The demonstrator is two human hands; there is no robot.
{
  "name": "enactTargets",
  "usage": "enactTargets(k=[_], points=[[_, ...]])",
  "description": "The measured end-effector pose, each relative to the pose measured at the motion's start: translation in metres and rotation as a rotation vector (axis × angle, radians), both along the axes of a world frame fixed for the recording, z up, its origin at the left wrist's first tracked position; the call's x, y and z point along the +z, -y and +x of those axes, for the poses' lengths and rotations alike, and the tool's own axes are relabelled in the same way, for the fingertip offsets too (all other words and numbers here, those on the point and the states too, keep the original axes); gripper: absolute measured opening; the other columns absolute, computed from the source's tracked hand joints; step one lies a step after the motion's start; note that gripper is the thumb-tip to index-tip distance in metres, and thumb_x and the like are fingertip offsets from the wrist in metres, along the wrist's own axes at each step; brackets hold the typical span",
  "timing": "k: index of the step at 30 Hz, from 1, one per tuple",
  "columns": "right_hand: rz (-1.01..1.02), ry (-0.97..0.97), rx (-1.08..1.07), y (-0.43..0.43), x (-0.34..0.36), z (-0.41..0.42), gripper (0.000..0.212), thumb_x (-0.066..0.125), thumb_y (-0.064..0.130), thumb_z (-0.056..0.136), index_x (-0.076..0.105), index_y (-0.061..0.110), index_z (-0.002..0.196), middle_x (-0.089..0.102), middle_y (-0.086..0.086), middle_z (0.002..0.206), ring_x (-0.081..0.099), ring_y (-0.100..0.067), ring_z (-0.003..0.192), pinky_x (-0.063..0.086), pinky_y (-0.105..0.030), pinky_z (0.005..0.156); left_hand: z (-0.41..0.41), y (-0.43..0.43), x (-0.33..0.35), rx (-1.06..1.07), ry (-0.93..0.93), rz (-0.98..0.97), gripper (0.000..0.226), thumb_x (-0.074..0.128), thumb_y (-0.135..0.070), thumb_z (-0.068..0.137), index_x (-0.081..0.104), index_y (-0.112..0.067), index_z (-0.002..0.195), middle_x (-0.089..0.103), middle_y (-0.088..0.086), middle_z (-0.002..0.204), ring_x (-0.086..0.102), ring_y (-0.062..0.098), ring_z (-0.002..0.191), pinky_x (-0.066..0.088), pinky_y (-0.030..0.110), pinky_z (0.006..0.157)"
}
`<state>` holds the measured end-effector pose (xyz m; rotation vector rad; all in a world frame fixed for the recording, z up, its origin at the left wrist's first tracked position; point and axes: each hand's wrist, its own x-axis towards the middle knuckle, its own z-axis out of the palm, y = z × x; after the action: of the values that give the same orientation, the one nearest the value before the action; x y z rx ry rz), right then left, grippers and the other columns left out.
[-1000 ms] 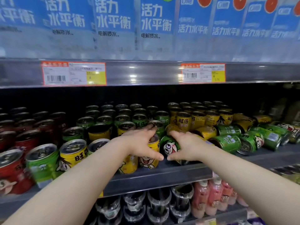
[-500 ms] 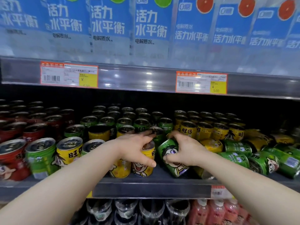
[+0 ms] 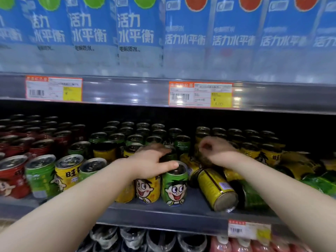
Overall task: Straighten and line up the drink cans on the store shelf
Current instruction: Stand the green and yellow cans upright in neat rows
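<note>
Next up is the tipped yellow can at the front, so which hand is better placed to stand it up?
Probably the right. The right hand hovers just behind the tipped can; the left hand rests on the upright green can, farther away.

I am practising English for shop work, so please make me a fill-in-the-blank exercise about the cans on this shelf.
1. The green can under the thumb of the left hand stands ____.
2. The yellow can just right of it lies on its ____.
3. The far-left cans are ____ in colour.
Missing words: upright; side; red.
</note>
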<state>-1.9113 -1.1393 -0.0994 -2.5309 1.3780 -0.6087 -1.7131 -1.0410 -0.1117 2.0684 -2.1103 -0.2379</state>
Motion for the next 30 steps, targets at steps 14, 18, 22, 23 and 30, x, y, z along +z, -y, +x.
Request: enactTargets(k=[14, 18, 22, 23, 30], points=[[0.283, -0.237, 0.063, 0.005, -0.017, 0.035, 0.056, 0.048, 0.055, 0.088, 0.046, 0.023, 0.133, 0.050, -0.006, 0.139, 0.049, -0.024, 0.121, 0.039, -0.024, 0.089, -0.008, 0.003, -0.004, -0.020, 0.100, 0.071, 0.067, 0.030, -0.066, 0.087, 0.010, -0.039, 0.146, 0.002, -0.013, 0.158, -0.002, 0.012, 0.145, 0.013, 0.040, 0.117], [0.335, -0.177, 0.022, 0.011, -0.023, 0.044, 0.060, 0.046, 0.057, 0.088, 0.043, 0.022, 0.137, 0.046, -0.006, 0.143, 0.047, -0.025, 0.125, 0.036, -0.024, 0.090, -0.009, 0.002, -0.003, -0.013, 0.104, 0.074, 0.067, 0.030, -0.065, 0.088, 0.010, -0.040, 0.146, 0.002, -0.014, 0.158, -0.002, 0.012, 0.145, 0.013, 0.040, 0.117], [0.364, -0.060, 0.023, 0.018, -0.025, 0.034, 0.062, 0.059, 0.046, 0.085, 0.039, 0.022, 0.138, 0.047, -0.004, 0.141, 0.048, -0.022, 0.124, 0.035, -0.021, 0.088, -0.010, 0.001, -0.002, -0.007, 0.103, 0.079, 0.066, 0.030, -0.064, 0.088, 0.010, -0.041, 0.146, 0.001, -0.014, 0.157, -0.003, 0.011, 0.145, 0.014, 0.039, 0.115], [0.352, -0.026, 0.030, 0.019, -0.024, 0.033, 0.065, 0.061, 0.043, 0.085, 0.034, 0.024, 0.141, 0.044, -0.004, 0.143, 0.046, -0.022, 0.126, 0.035, -0.021, 0.090, -0.011, 0.001, -0.001, -0.008, 0.105, 0.080, 0.065, 0.030, -0.064, 0.088, 0.009, -0.041, 0.146, 0.001, -0.014, 0.157, -0.003, 0.011, 0.145, 0.013, 0.039, 0.115], [0.220, 0.106, 0.031, 0.019, -0.033, 0.022, 0.049, 0.069, 0.035, 0.080, 0.044, 0.027, 0.121, 0.061, -0.002, 0.099, 0.058, -0.012, 0.078, 0.045, -0.021, 0.063, -0.012, 0.001, -0.002, -0.006, 0.113, 0.089, 0.066, 0.029, -0.064, 0.089, 0.009, -0.039, 0.146, 0.001, -0.012, 0.158, -0.004, 0.012, 0.145, 0.012, 0.040, 0.116]])
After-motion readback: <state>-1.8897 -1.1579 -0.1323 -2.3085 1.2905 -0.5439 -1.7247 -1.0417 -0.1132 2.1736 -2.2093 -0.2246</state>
